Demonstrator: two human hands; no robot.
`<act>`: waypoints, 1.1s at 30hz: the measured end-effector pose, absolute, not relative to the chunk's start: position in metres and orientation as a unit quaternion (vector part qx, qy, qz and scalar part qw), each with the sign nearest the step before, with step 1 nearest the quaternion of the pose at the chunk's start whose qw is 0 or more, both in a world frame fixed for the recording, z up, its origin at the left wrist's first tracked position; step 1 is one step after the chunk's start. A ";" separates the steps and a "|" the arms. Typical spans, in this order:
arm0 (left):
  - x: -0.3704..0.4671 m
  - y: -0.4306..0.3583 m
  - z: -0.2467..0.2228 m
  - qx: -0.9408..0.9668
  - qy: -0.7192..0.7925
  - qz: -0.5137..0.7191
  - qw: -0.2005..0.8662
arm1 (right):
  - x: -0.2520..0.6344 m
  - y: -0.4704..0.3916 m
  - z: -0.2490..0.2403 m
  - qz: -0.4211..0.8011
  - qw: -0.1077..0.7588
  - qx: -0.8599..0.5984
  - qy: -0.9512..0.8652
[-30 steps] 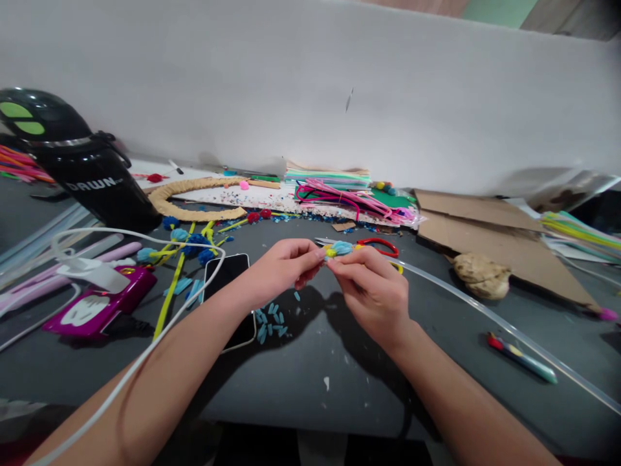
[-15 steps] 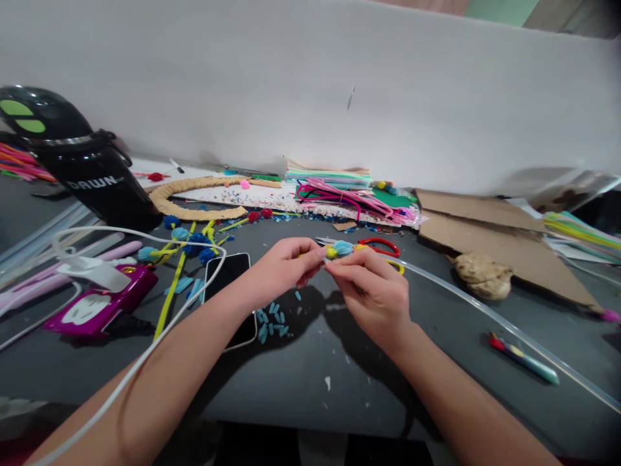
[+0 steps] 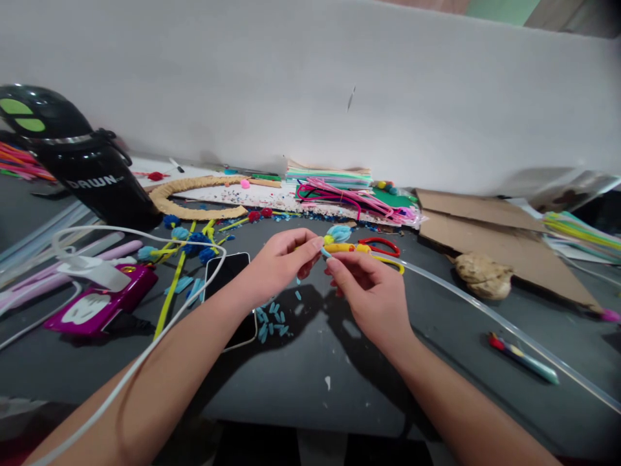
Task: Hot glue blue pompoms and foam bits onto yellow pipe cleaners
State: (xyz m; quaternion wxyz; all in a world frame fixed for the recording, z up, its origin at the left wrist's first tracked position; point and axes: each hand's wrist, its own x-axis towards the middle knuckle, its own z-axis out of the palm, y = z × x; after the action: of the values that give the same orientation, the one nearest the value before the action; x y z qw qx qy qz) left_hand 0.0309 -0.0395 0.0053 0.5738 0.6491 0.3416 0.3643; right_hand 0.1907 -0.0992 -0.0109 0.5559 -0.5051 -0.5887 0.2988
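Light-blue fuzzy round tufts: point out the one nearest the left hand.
The light-blue fuzzy tuft with the yellow base, close beside the left hand; the light-blue tufts near the tall black bottle lie farther away.

Left grip (image 3: pixel 290 260), right grip (image 3: pixel 377 290), both pinched

A plain, pale grey, upright panel (image 3: pixel 218 84) rises behind the far edge of the flat, dark grey surface (image 3: pixel 310 395). Over the panel's top edge, toward the right, show a pale green patch (image 3: pixel 495 10) and a grey-brown area (image 3: pixel 572 26). Soft light brightens the panel's middle.
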 end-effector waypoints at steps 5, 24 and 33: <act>0.033 -0.042 0.007 0.668 0.346 0.346 0.560 | 0.190 -0.098 -0.008 0.324 0.566 -0.507 -0.564; 0.028 -0.040 0.007 0.733 0.382 0.344 0.446 | 0.207 -0.093 -0.001 0.287 0.547 -0.502 -0.605; 0.024 -0.038 0.010 0.736 0.381 0.341 0.444 | 0.207 -0.092 -0.001 0.315 0.532 -0.516 -0.593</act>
State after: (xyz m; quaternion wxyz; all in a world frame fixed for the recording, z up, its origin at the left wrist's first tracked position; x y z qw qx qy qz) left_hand 0.0243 -0.0381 0.0105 0.4443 0.7356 0.3810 0.3412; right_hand 0.2074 -0.0920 -0.0010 0.5322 -0.5155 -0.5933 0.3147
